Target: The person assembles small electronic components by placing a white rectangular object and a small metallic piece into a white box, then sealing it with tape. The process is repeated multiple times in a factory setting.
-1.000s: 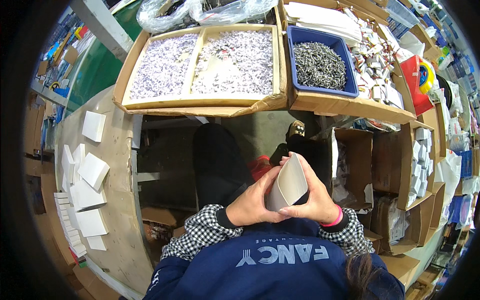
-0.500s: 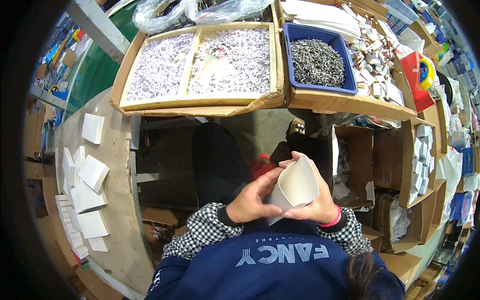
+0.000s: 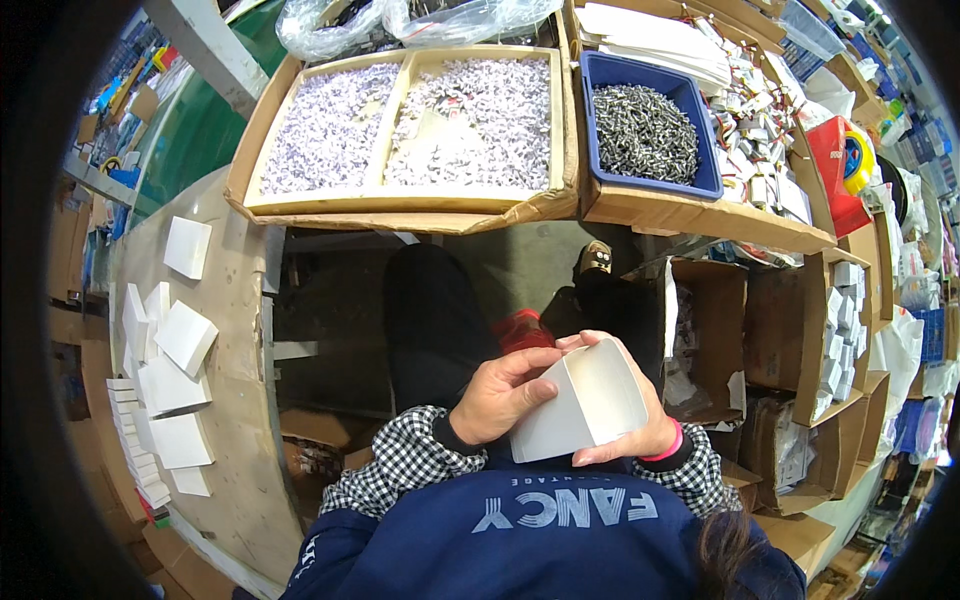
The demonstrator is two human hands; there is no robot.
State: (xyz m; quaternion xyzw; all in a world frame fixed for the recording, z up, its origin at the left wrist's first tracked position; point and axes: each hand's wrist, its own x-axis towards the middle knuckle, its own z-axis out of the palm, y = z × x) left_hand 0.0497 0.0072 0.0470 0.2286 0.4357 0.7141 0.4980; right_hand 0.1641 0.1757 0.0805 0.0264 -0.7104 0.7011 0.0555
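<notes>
A white cardboard box [image 3: 548, 424], open at one end, is held in front of my body above my lap. My left hand [image 3: 494, 396] grips its left side, thumb on the front face and fingers behind the upper edge. On the other side, my right hand [image 3: 645, 412] wraps round the box with its thumb along the lower edge. The open end faces up and to the right, and its pale inside shows nothing that I can make out. A pink band [image 3: 668, 446] circles my right wrist.
White boxes [image 3: 175, 385] lie on the left table [image 3: 240, 400]. Ahead, a divided wooden tray [image 3: 400, 205] holds small white pieces, beside a blue bin [image 3: 650, 182] of small dark metal parts. Open cardboard cartons [image 3: 715, 330] stand at the right. Below are my legs and a red item [image 3: 522, 330].
The box has turned in my hands and its bowed opening has squared out. More of its flat front face shows, and my left thumb has moved up onto it.
</notes>
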